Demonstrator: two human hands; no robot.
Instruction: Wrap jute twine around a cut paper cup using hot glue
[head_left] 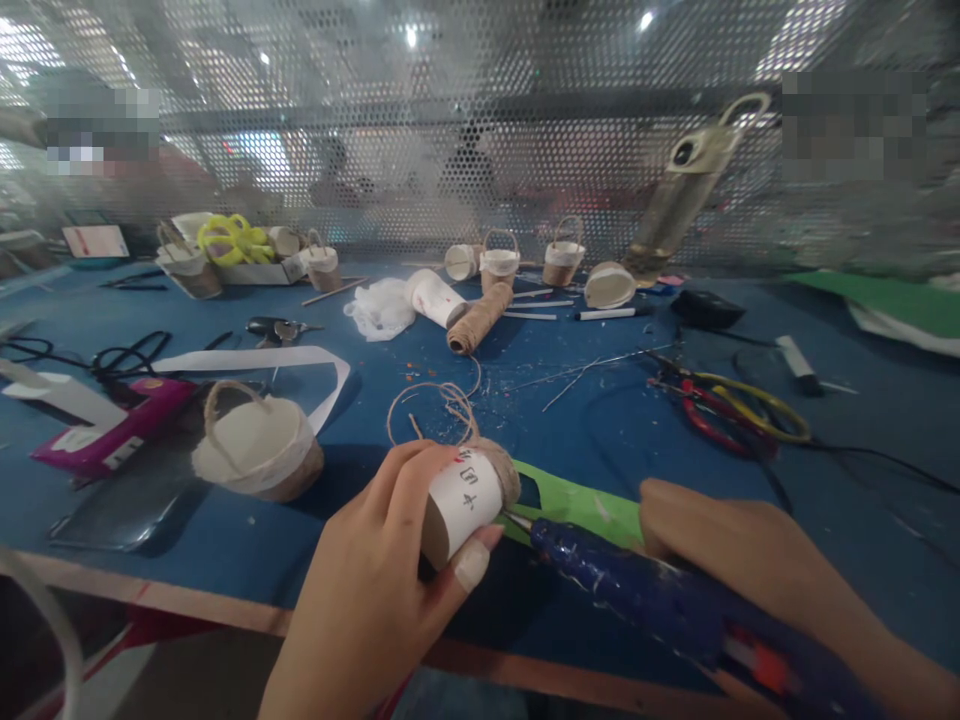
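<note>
The left hand (375,560) grasps a white paper roll (465,505), one end wound with twine (501,462), above a blue table (585,430); the right hand (716,535) grips a glue gun (637,590), nozzle (519,519) at the twine's edge. Leftward sits a small basket (259,450).

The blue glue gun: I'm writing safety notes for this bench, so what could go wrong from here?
If hot, the blue glue gun could burn the left hand: its nozzle is right by the tube that hand holds, near the thumb. The twine around the tube has loose loops beside it on the table, which might snag. Glue could also drip onto the green strip by the nozzle.
</note>
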